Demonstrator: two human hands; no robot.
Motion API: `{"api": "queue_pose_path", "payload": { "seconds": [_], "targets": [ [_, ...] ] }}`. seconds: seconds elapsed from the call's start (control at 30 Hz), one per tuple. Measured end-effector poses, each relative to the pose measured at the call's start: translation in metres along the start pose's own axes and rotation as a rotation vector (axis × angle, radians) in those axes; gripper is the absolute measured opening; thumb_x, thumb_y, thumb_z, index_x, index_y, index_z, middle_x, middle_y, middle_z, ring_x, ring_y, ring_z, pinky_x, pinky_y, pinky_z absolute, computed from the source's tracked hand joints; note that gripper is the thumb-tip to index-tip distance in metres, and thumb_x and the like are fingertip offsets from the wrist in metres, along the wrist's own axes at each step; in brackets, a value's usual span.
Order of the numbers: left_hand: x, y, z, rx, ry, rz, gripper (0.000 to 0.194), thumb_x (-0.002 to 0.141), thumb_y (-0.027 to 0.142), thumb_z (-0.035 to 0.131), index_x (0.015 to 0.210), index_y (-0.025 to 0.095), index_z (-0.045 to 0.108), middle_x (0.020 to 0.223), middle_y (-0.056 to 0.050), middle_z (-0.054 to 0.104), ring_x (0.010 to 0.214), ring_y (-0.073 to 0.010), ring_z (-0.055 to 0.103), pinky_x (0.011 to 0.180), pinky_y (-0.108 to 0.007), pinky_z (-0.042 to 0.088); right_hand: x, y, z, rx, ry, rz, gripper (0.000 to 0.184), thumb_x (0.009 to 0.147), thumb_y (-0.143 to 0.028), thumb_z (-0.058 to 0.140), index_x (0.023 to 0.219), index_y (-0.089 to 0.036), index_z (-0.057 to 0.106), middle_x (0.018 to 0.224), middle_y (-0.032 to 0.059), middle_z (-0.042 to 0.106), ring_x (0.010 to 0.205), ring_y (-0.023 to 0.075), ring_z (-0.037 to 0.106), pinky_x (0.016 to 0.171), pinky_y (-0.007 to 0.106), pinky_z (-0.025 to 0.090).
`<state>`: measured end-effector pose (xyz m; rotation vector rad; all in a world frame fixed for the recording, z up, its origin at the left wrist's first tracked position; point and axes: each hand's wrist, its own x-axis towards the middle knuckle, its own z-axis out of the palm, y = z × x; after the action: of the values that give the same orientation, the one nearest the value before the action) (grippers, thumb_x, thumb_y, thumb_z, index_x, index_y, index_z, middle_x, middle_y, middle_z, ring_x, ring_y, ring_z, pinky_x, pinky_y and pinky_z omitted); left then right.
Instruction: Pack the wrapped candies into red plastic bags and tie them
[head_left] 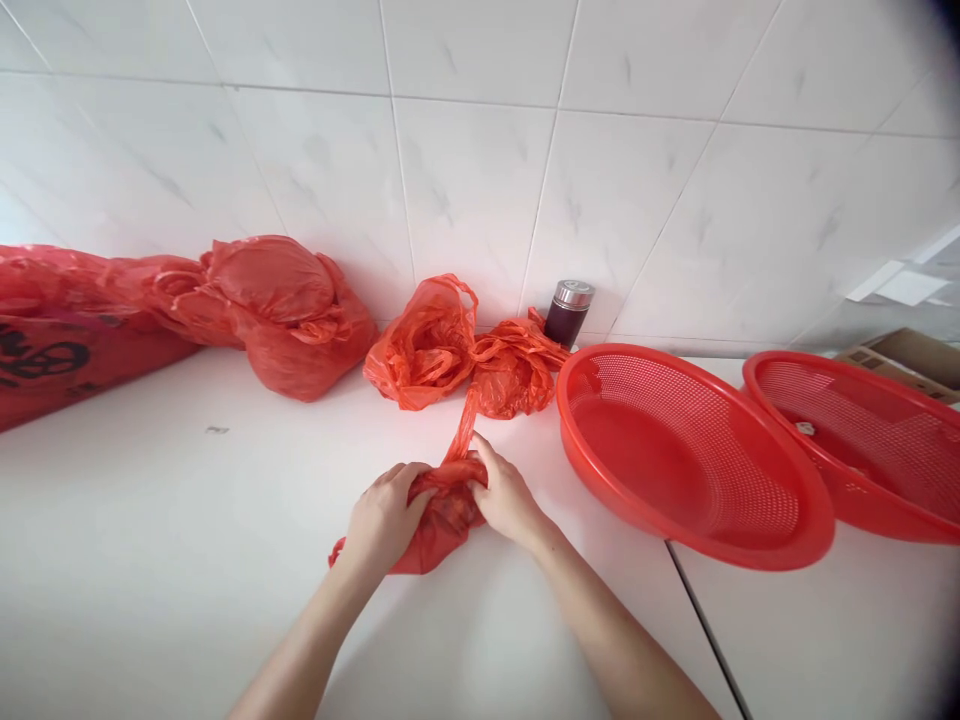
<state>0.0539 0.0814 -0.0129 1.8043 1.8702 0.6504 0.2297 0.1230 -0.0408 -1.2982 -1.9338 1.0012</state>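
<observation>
Forearms (304,640) lead to the left hand (385,510) and right hand (507,492), both partly closed, gripping opposite sides of a red plastic bag (435,545) between them over the white table (187,560). Its long axis slants from near left to far right, a strap (462,432) running toward the wall (480,180).

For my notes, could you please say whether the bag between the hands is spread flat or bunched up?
Bunched up: the bag is creased and gathered where the left hand and right hand grip it.
</observation>
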Motion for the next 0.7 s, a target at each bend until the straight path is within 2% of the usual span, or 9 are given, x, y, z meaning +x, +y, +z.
{"api": "queue_pose_path", "payload": {
  "seconds": [0.1,0.17,0.23,0.27,0.33,0.4,0.47,0.57,0.7],
  "targets": [
    [-0.005,0.006,-0.008,-0.119,-0.048,0.010,0.018,0.088,0.032,0.047,0.099,0.025,0.059,0.091,-0.001,0.069,0.079,-0.0194,0.064,0.071,-0.031,0.049,-0.004,-0.001,-0.012,0.039,-0.002,-0.019,0.071,0.080,-0.004,0.046,0.146,-0.027,0.033,0.117,0.0083,0.062,0.110,0.0203,0.058,0.093,0.037,0.047],
    [-0.009,0.012,-0.009,-0.172,-0.035,0.021,0.016,0.087,0.029,0.045,0.098,0.025,0.057,0.093,0.000,0.069,0.079,-0.0173,0.064,0.072,-0.028,0.050,-0.007,-0.010,-0.020,0.151,-0.092,-0.046,0.071,0.080,-0.008,0.053,0.145,-0.029,0.033,0.113,0.0060,0.064,0.104,0.0196,0.061,0.089,0.036,0.049],
    [-0.011,0.018,-0.008,-0.197,-0.009,0.047,0.019,0.085,0.021,0.043,0.098,0.025,0.056,0.102,-0.001,0.067,0.086,-0.0168,0.063,0.075,-0.028,0.048,-0.010,-0.025,-0.025,0.298,-0.175,-0.084,0.061,0.083,-0.018,0.060,0.139,-0.029,0.040,0.110,0.0040,0.066,0.100,0.0190,0.064,0.085,0.034,0.052],
    [-0.012,0.021,-0.006,-0.203,-0.002,0.055,0.021,0.083,0.018,0.043,0.098,0.025,0.055,0.103,-0.001,0.066,0.086,-0.0168,0.062,0.075,-0.028,0.048,-0.011,-0.033,-0.026,0.351,-0.163,-0.099,0.052,0.085,-0.024,0.060,0.134,-0.028,0.045,0.110,0.0038,0.067,0.100,0.0190,0.064,0.084,0.033,0.053],
    [-0.012,0.026,-0.004,-0.218,-0.017,0.035,0.024,0.080,0.018,0.046,0.101,0.026,0.054,0.098,0.001,0.066,0.079,-0.0167,0.061,0.070,-0.028,0.046,-0.011,-0.048,-0.026,0.357,-0.017,-0.123,0.032,0.092,-0.032,0.053,0.123,-0.025,0.054,0.109,0.0050,0.068,0.103,0.0200,0.064,0.087,0.034,0.052],
    [-0.013,0.031,-0.004,-0.241,-0.045,-0.013,0.023,0.077,0.022,0.053,0.099,0.026,0.052,0.084,0.003,0.064,0.067,-0.0159,0.057,0.063,-0.028,0.044,-0.008,-0.060,-0.023,0.265,0.149,-0.162,0.027,0.096,-0.031,0.046,0.118,-0.023,0.058,0.105,0.0067,0.070,0.104,0.0212,0.064,0.090,0.037,0.050],
    [-0.014,0.034,-0.005,-0.276,-0.071,-0.019,0.014,0.077,0.028,0.057,0.088,0.025,0.051,0.070,0.006,0.057,0.060,-0.0148,0.050,0.058,-0.027,0.041,-0.005,-0.067,-0.020,0.151,0.222,-0.213,0.028,0.096,-0.029,0.045,0.120,-0.022,0.059,0.104,0.0081,0.070,0.104,0.0229,0.064,0.092,0.038,0.049],
    [-0.016,0.035,-0.007,-0.304,-0.058,0.050,0.012,0.080,0.031,0.053,0.072,0.023,0.048,0.068,0.004,0.050,0.061,-0.0143,0.045,0.057,-0.026,0.039,0.000,-0.071,-0.018,0.083,0.225,-0.249,0.033,0.096,-0.028,0.045,0.126,-0.022,0.057,0.104,0.0085,0.070,0.104,0.0237,0.063,0.091,0.038,0.048],
    [-0.018,0.032,-0.010,-0.226,0.043,0.106,0.008,0.077,0.024,0.051,0.071,0.022,0.055,0.084,-0.001,0.049,0.076,-0.0175,0.050,0.068,-0.030,0.042,-0.003,-0.077,-0.018,0.134,0.171,-0.253,0.037,0.097,-0.032,0.042,0.133,-0.024,0.051,0.110,0.0071,0.067,0.105,0.0214,0.062,0.091,0.036,0.048]
  ]
}}
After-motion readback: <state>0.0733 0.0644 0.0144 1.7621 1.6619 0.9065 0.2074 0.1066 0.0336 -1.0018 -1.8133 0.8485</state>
